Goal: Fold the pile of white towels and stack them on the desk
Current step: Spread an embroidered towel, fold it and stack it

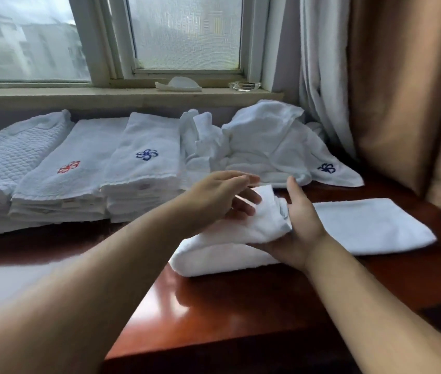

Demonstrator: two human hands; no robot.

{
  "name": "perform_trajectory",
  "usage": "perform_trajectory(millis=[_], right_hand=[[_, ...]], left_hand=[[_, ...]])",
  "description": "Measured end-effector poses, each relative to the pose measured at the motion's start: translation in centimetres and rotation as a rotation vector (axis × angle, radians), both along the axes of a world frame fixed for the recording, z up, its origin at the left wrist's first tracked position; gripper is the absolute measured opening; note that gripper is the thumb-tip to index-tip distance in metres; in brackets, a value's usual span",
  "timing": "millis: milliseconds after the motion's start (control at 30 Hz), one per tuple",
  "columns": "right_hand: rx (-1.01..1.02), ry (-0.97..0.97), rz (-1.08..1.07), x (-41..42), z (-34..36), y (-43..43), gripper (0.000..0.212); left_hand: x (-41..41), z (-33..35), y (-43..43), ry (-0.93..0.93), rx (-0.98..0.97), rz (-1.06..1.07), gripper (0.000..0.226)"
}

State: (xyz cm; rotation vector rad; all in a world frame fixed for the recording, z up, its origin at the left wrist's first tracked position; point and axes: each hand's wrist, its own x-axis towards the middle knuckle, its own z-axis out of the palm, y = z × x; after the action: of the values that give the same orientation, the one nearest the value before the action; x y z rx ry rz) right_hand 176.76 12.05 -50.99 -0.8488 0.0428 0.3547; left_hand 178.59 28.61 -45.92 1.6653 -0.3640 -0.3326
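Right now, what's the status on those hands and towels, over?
Left hand open, on the half-folded towel. Right hand under its raised fold. Unfolded pile waits behind; three stacks done. Nothing in the way.

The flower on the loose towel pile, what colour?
Dark blue; the flower shows best in the head view.
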Motion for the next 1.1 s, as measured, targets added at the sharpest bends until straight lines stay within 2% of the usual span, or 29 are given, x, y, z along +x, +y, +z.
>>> perform_trajectory(millis=[67, 133, 200, 333, 433, 633, 767, 833, 1100], right_hand=[[-0.151, 0.045, -0.036, -0.2, -0.8, -1.7, 0.070], [-0.288, 0.077, -0.030, -0.1, -1.5, -2.4, 0.047], [-0.401, 0.098, -0.016, 0.2, -2.0, -2.3, 0.039], [-0.579, 0.074, -0.018, 1.5, -1.5, -0.9, 0.030], [-0.654, 0.027, -0.089, 2.5, -0.4, -1.2, 0.020], [-0.707, -0.044, -0.241, 3.2, 1.0, -8.7, 0.019], [-0.753, -0.042, -0.308, 2.7, 1.9, -16.6, 0.020], [-0.787, -0.050, -0.364, 2.3, 2.2, -20.2, 0.018], [-1.126, 0.061, -0.453, 1.3, 1.0, -28.4, 0.011]], left_hand=[[0.8, -1.5, -0.8, -0.203, 0.068, 0.070, 0.027], [1.4, -2.9, -0.5, -0.310, 0.085, 0.179, 0.030], [1.6, -4.2, 0.8, -0.379, 0.119, 0.261, 0.030], [1.9, -5.8, 3.8, -0.465, 0.341, 0.298, 0.030], [2.2, -5.9, 4.4, -0.519, 0.535, 0.226, 0.030], [2.3, -5.5, 1.0, -0.627, 0.757, 0.051, 0.044], [2.2, -5.4, -3.5, -0.677, 0.820, -0.096, 0.060], [2.5, -5.4, -5.7, -0.694, 0.826, -0.146, 0.061], [4.2, -6.2, -12.1, -0.618, 0.905, -0.360, 0.065]])
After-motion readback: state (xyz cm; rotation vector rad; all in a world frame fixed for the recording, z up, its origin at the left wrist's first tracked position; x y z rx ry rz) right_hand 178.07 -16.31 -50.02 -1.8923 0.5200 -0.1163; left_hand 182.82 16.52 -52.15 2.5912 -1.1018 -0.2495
